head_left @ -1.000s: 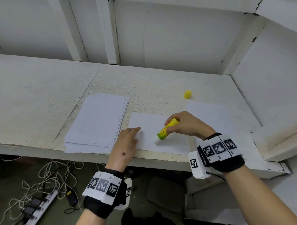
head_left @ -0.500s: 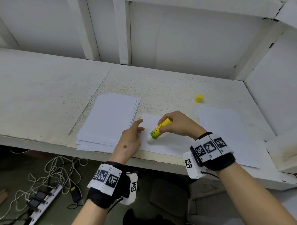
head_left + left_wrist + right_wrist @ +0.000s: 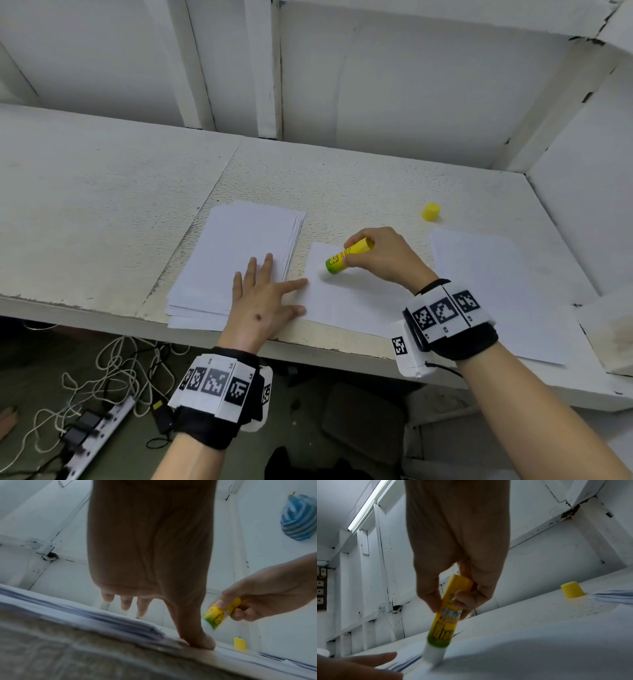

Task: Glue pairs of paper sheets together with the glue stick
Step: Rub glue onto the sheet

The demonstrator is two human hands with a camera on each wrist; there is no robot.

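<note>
A yellow and green glue stick (image 3: 344, 258) is pinched in my right hand (image 3: 380, 255), tilted, with its white tip down on a single white sheet (image 3: 356, 301) in the middle of the shelf. In the right wrist view the glue stick (image 3: 448, 614) touches the paper. My left hand (image 3: 263, 294) lies flat with spread fingers, its thumb and forefinger at the left edge of that sheet, the other fingers over a stack of white paper (image 3: 239, 253). The left wrist view shows the thumb (image 3: 197, 635) pressing down beside the stack.
The yellow cap (image 3: 430, 212) stands alone at the back right. More white sheets (image 3: 496, 287) lie on the right, next to a white side wall (image 3: 589, 205). Cables and a power strip (image 3: 99, 435) lie on the floor under the shelf edge.
My right hand has drawn the glue stick leftward across the sheet. My left hand has opened wider and slid left, partly onto the stack.
</note>
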